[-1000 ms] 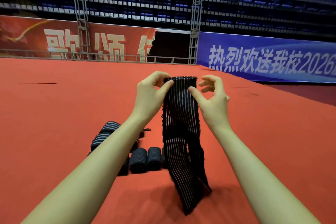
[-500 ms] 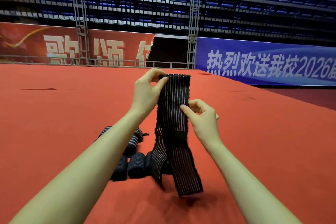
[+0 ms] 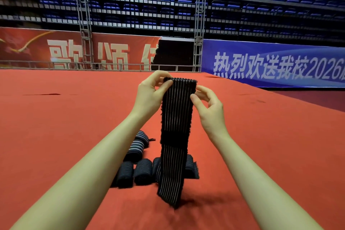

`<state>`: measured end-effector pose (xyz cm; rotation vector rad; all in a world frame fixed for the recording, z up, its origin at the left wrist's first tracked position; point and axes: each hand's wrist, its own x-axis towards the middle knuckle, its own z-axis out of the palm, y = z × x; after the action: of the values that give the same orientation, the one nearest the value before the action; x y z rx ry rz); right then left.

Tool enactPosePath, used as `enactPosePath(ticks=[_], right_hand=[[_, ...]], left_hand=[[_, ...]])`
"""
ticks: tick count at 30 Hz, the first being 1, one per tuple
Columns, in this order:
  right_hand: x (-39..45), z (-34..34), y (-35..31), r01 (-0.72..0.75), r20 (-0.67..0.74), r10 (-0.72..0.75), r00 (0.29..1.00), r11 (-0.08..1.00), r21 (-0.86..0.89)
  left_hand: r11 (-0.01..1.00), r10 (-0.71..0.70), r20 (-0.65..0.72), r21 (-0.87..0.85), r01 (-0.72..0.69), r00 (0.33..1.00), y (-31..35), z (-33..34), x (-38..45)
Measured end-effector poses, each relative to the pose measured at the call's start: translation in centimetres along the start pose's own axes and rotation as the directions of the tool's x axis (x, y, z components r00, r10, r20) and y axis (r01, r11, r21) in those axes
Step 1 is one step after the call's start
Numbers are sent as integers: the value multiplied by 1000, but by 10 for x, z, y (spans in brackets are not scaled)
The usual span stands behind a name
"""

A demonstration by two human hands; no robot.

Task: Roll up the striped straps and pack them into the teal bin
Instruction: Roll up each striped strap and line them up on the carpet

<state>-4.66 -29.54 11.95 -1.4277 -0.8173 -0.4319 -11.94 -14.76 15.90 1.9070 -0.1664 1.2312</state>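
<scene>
A long black strap with thin white stripes (image 3: 176, 117) hangs upright in front of me, its lower end touching the red carpet (image 3: 56, 127). My left hand (image 3: 151, 95) pinches its top left corner. My right hand (image 3: 207, 106) pinches the right edge a little below the top. Several rolled striped straps (image 3: 141, 172) lie on the carpet behind the hanging strap, partly hidden by it and by my left forearm. No teal bin is in view.
The red carpet stretches wide to both sides and ends at a metal railing (image 3: 74, 65) in front of a red banner (image 3: 56, 50) and a blue banner (image 3: 270, 65). Rows of blue seats rise behind.
My right hand moved up the strap's right edge toward the top. The strap hangs straighter, and its lower end has shifted slightly to the left.
</scene>
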Motion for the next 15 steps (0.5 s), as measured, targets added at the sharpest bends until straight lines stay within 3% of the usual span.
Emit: enactPosePath(ticks=[7,15], right_hand=[[23,-5,-15,70,-4,-70,998,997,15],[26,-18,-28,9,146,-47,988,969,246]], left_hand=[[999,54,40,-7,-54,998,11,1,1],[977,153,129,128,-170,980,11,-10,-2]])
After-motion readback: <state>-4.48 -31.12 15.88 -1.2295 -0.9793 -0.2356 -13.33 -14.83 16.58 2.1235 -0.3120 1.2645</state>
